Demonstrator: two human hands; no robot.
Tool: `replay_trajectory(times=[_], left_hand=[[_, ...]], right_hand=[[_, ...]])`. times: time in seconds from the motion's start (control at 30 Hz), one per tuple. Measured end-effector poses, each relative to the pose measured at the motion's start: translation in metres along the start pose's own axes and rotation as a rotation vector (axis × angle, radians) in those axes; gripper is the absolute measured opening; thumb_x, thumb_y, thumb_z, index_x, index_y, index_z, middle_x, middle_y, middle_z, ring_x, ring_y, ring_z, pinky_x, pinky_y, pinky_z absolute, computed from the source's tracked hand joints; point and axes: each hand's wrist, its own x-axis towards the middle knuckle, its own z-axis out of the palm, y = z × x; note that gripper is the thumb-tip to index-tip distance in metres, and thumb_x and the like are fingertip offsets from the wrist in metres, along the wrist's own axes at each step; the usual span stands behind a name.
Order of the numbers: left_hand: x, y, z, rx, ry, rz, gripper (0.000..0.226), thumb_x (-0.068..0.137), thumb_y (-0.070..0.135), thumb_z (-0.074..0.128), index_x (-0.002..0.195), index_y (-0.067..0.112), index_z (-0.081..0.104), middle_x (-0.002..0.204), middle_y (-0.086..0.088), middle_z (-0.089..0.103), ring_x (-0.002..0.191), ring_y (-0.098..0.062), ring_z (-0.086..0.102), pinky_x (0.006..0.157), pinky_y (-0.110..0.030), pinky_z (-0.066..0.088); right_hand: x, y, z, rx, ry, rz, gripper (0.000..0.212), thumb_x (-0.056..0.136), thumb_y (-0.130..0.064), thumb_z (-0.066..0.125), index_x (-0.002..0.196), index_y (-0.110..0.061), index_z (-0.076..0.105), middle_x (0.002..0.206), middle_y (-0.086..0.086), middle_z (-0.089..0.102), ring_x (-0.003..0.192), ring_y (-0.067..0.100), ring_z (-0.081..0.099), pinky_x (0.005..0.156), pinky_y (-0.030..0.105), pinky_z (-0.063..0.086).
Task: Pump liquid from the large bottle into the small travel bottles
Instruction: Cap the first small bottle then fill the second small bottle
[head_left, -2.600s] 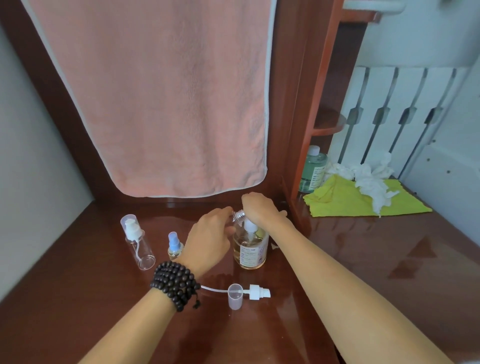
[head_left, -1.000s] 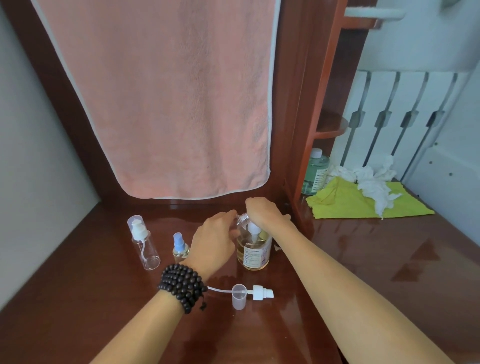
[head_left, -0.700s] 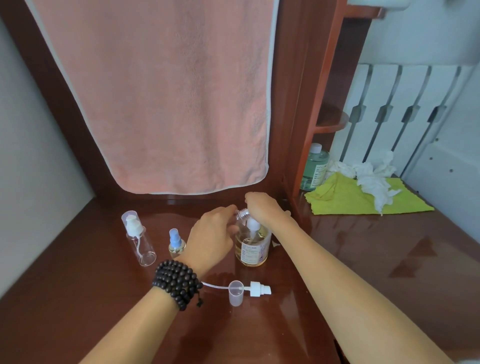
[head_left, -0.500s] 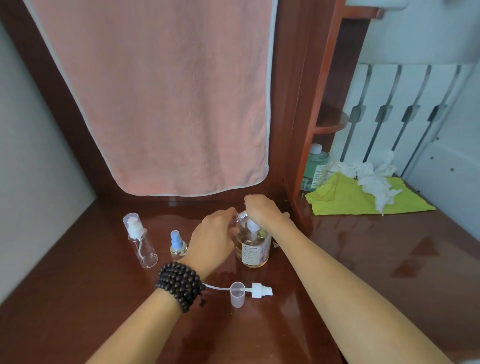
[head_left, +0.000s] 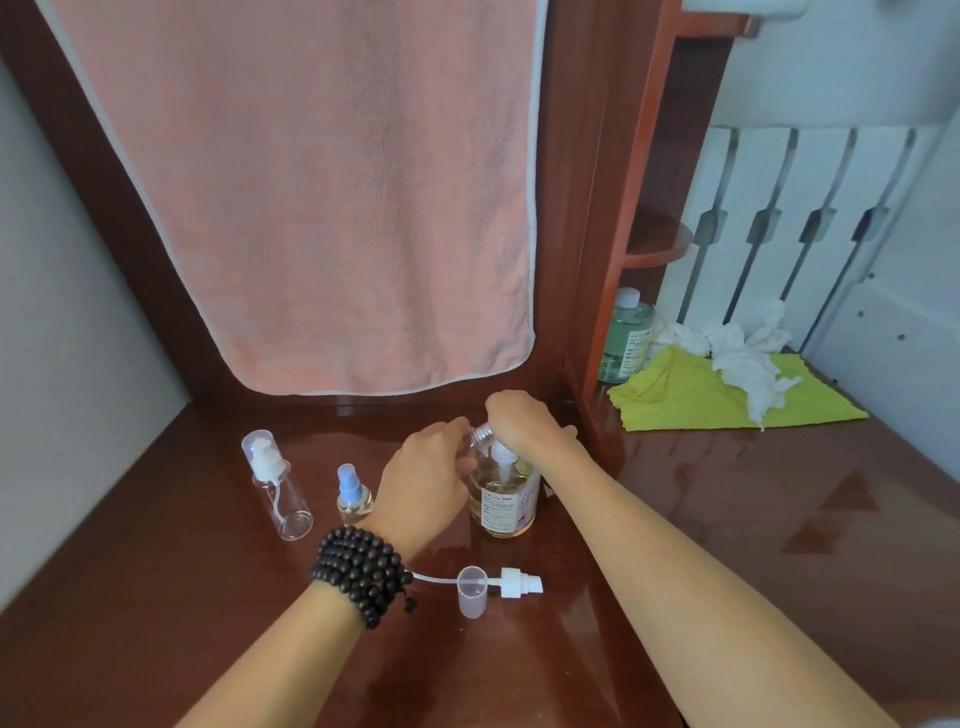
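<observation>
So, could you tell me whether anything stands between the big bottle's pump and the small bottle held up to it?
Nothing visible does. The left hand holds the small clear travel bottle tilted, its open neck right beside the white pump of the large amber-liquid bottle, which the right hand covers from above.

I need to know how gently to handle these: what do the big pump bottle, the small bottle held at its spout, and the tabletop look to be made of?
Big pump bottle: clear, glossy, amber liquid shows through; plastic or glass, cannot tell. Small bottle: see-through with moulded neck threads, probably thin plastic. Tabletop: reddish-brown wood with a glossy lacquer, judging by its mirror-like reflections.
</observation>
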Motion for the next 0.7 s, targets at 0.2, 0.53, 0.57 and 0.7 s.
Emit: replay_trajectory(times=[0.2,0.53,0.57,0.7], left_hand=[[0.005,0.001,-0.013,0.004,0.021,0.013,0.018,0.088,0.014,0.057,0.103,0.023,0.055,0.098,0.004,0.063,0.090,-0.022,0.060,0.072,-0.044,0.052],[0.002,-0.006,0.004,-0.084,0.000,-0.028,0.017,0.086,0.009,0.060,0.097,0.021,0.057,0.092,0.004,0.067,0.088,-0.022,0.063,0.075,-0.047,0.054],[0.002,-0.006,0.002,-0.078,-0.005,-0.023,0.017,0.086,0.010,0.059,0.097,0.022,0.056,0.092,0.005,0.066,0.088,-0.022,0.063,0.075,-0.047,0.054],[0.006,-0.006,-0.008,-0.083,0.000,0.003,0.017,0.087,0.011,0.058,0.097,0.024,0.055,0.092,0.007,0.065,0.087,-0.020,0.062,0.073,-0.047,0.054]], right_hand=[[-0.005,-0.009,-0.011,0.049,0.071,-0.035,0.050,0.083,-0.042,0.023,0.108,-0.015,0.057,0.123,0.011,0.061,0.121,0.035,0.054,0.111,0.057,0.031],[-0.002,0.002,-0.002,-0.018,0.059,0.056,0.046,0.098,-0.017,0.026,0.131,-0.012,0.058,0.136,0.008,0.053,0.135,0.032,0.043,0.115,0.055,0.016],[-0.004,0.002,-0.004,-0.022,0.056,0.044,0.045,0.098,-0.019,0.026,0.129,-0.012,0.058,0.130,0.008,0.053,0.133,0.032,0.043,0.115,0.055,0.017],[-0.006,-0.006,-0.010,0.052,0.041,-0.031,0.032,0.083,-0.037,0.026,0.087,-0.018,0.052,0.100,0.005,0.056,0.109,0.030,0.051,0.110,0.058,0.030]])
